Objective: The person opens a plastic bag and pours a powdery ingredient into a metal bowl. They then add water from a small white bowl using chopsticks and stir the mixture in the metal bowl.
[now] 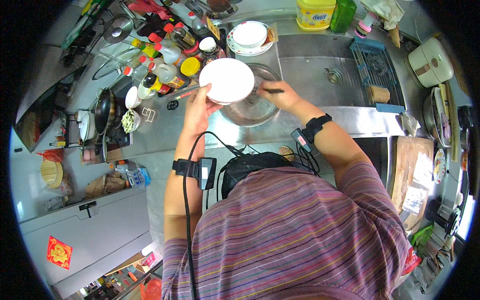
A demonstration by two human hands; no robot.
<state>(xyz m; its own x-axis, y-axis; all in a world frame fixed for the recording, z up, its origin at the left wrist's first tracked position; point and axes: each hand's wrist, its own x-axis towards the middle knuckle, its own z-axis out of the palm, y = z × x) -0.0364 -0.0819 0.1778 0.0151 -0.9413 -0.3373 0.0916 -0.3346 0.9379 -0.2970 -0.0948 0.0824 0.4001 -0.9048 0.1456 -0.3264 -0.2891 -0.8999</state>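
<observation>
My left hand (201,103) grips the rim of a white bowl (227,80), thumb on top and fingers underneath, tilting it over the counter. The bowl's pale inside faces up. To its right, my right hand (281,96) is closed around a slim dark handle (274,91); the rest of that utensil is hidden by the hand, so its kind cannot be told. Below both hands a round metal basin (250,119) sits on the steel counter, partly covered by the bowl. Behind it stands a stack of a white bowl (250,34) on patterned plates (249,51).
Several sauce bottles (168,73) and jars crowd the counter at the left, near a black wok (104,111) and a small bowl of chopped greens (130,121). On the right lie a steel sink (310,75) and a blue-framed drain rack (375,65). A yellow tub (315,15) stands behind.
</observation>
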